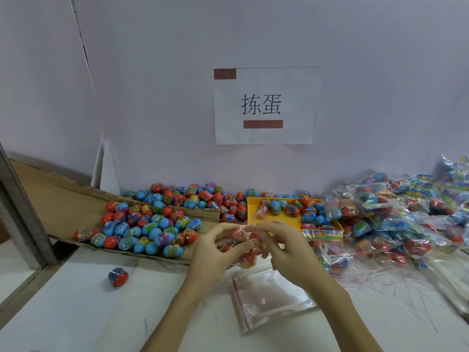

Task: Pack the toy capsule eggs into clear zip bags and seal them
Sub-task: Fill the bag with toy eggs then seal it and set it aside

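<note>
Capsule eggs (pixel 149 229) are lying heaped on the flattened cardboard (pixel 63 199) at left centre of the frame, spilling toward a yellow tray (pixel 276 217) at centre. We're guessing that's so they sit in easy reach. We're seeing both hands at lower centre pinching one filled zip bag (pixel 245 246), lifted off the table (pixel 76 313). Left hand (pixel 215 250) is curling fingers round the bag's left edge; right hand (pixel 286 247) is gripping the top right with thumb and fingers. Looks like they're lining up the zip strip to press it shut, though the seal itself is too blurred to call. Empty zip bags (pixel 269 298) are stacking just below the hands, likely as the next ones to fill. Finished bags (pixel 396 214) are piling at right of the frame. One stray egg (pixel 118 276) is sitting alone at lower left.
</note>
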Tool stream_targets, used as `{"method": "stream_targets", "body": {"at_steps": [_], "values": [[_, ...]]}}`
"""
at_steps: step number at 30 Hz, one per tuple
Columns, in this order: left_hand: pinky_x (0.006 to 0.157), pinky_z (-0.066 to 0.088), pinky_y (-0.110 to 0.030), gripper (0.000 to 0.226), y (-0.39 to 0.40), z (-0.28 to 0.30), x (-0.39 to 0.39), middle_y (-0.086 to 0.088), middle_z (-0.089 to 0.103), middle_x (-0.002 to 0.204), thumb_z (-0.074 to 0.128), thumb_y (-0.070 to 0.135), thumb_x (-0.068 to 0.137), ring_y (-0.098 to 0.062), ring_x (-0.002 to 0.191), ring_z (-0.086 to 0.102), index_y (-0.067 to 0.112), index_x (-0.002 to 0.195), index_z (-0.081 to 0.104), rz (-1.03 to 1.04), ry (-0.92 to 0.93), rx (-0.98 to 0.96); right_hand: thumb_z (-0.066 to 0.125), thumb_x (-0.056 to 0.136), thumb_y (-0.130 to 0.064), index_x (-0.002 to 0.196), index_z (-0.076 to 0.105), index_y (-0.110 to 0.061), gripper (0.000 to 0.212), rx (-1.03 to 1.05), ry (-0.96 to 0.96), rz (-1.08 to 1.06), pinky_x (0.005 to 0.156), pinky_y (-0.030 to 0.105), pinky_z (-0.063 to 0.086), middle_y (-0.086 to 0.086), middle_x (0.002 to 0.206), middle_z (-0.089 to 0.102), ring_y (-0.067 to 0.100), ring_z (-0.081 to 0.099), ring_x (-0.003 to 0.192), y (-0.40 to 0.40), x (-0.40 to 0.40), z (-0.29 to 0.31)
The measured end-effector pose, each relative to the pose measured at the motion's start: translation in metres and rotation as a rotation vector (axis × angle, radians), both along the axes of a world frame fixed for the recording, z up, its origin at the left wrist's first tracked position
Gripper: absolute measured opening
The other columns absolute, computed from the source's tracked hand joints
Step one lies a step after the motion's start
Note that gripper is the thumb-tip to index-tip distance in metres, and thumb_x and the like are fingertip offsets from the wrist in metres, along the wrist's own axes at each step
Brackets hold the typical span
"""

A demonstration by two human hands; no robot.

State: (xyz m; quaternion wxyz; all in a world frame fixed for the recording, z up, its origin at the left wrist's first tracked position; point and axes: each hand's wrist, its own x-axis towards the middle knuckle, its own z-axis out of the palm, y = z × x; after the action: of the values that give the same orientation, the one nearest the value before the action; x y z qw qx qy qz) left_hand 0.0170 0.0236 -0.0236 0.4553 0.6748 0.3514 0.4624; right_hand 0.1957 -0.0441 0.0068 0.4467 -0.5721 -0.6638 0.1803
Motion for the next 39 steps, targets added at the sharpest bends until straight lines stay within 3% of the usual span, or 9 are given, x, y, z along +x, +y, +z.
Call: {"method": "stream_targets", "body": {"at_steps": [5, 9, 15, 18, 23, 27, 34, 37, 39], "values": [[0.061, 0.063, -0.034, 0.053, -0.002, -0.001, 0.0, 0.003, 0.078, 0.09, 0.09, 0.05, 0.065, -0.018, 0.08, 0.078, 0.018, 0.1, 0.067, 0.024, -0.048, -0.083, 0.06, 0.098, -0.046, 0.113, 0.072, -0.035, 0.022, -0.051, -0.018, 0.0, 0.064, 0.02, 0.055, -0.014, 0.104, 0.063, 0.008, 0.066, 0.085, 0.0, -0.003, 0.0], [0.059, 0.061, -0.031, 0.059, 0.002, 0.0, -0.002, 0.0, 0.078, 0.091, 0.089, 0.052, 0.059, -0.02, 0.08, 0.077, 0.015, 0.098, 0.066, 0.091, -0.069, -0.107, 0.065, 0.098, -0.034, 0.138, 0.059, -0.033, 0.04, -0.087, -0.106, 0.064, 0.081, 0.021, 0.057, -0.02, 0.117, 0.058, -0.002, 0.06, 0.1, -0.002, -0.001, 0.0], [0.078, 0.06, -0.027, 0.045, 0.006, 0.002, -0.004, -0.003, 0.078, 0.105, 0.086, 0.034, 0.073, -0.021, 0.101, 0.075, 0.012, 0.109, 0.068, -0.034, -0.191, -0.203, 0.071, 0.094, -0.02, 0.129, 0.057, -0.042, 0.043, 0.021, -0.158, -0.021, 0.077, 0.01, 0.052, -0.026, 0.109, 0.06, -0.004, 0.06, 0.095, -0.001, -0.001, 0.005], [0.096, 0.056, -0.034, 0.048, 0.006, 0.002, -0.005, -0.003, 0.075, 0.12, 0.082, 0.031, 0.082, -0.02, 0.116, 0.07, 0.017, 0.125, 0.065, -0.166, -0.228, -0.265, 0.076, 0.09, -0.021, 0.114, 0.063, -0.03, 0.028, 0.079, -0.125, -0.052, 0.077, 0.01, 0.052, -0.022, 0.105, 0.065, -0.003, 0.061, 0.098, -0.001, 0.0, 0.005], [0.082, 0.061, -0.029, 0.025, -0.001, 0.008, -0.003, 0.006, 0.078, 0.107, 0.077, 0.051, 0.087, -0.014, 0.1, 0.074, 0.041, 0.109, 0.072, -0.102, -0.064, -0.055, 0.077, 0.088, -0.017, 0.106, 0.072, -0.026, 0.02, 0.143, -0.193, -0.042, 0.079, 0.008, 0.051, -0.018, 0.102, 0.065, -0.002, 0.062, 0.095, -0.002, 0.003, 0.005], [0.074, 0.06, -0.024, 0.012, -0.001, 0.005, 0.001, 0.008, 0.078, 0.093, 0.068, 0.03, 0.096, -0.011, 0.089, 0.074, 0.038, 0.097, 0.076, 0.019, -0.064, 0.06, 0.071, 0.094, -0.017, 0.113, 0.071, -0.029, 0.023, 0.202, -0.236, -0.041, 0.082, 0.004, 0.047, -0.021, 0.107, 0.063, -0.003, 0.06, 0.098, -0.002, 0.0, 0.005], [0.065, 0.058, -0.023, 0.024, 0.003, 0.011, 0.001, -0.005, 0.079, 0.096, 0.087, 0.03, 0.064, -0.014, 0.085, 0.074, 0.021, 0.086, 0.081, 0.007, -0.415, -0.417, 0.074, 0.092, -0.011, 0.127, 0.06, -0.029, 0.042, 0.444, 0.002, -0.242, 0.079, 0.012, 0.054, -0.01, 0.116, 0.063, 0.003, 0.066, 0.095, -0.001, -0.009, 0.01], [0.063, 0.058, -0.023, 0.039, 0.002, 0.012, 0.002, -0.009, 0.079, 0.098, 0.088, 0.029, 0.064, -0.016, 0.082, 0.076, 0.012, 0.097, 0.077, 0.017, -0.469, -0.486, 0.079, 0.086, -0.031, 0.124, 0.064, -0.027, 0.041, 0.183, 0.291, -0.229, 0.074, 0.016, 0.057, -0.013, 0.107, 0.068, 0.005, 0.07, 0.091, -0.001, -0.016, 0.009], [0.062, 0.059, -0.025, 0.045, 0.002, 0.012, 0.002, -0.011, 0.079, 0.102, 0.088, 0.034, 0.065, -0.018, 0.083, 0.076, 0.011, 0.101, 0.076, 0.018, -0.467, -0.501, 0.077, 0.087, -0.032, 0.106, 0.076, -0.024, 0.021, 0.033, 0.385, -0.17, 0.074, 0.019, 0.058, -0.009, 0.091, 0.077, 0.009, 0.072, 0.085, 0.0, -0.016, 0.005]]}}
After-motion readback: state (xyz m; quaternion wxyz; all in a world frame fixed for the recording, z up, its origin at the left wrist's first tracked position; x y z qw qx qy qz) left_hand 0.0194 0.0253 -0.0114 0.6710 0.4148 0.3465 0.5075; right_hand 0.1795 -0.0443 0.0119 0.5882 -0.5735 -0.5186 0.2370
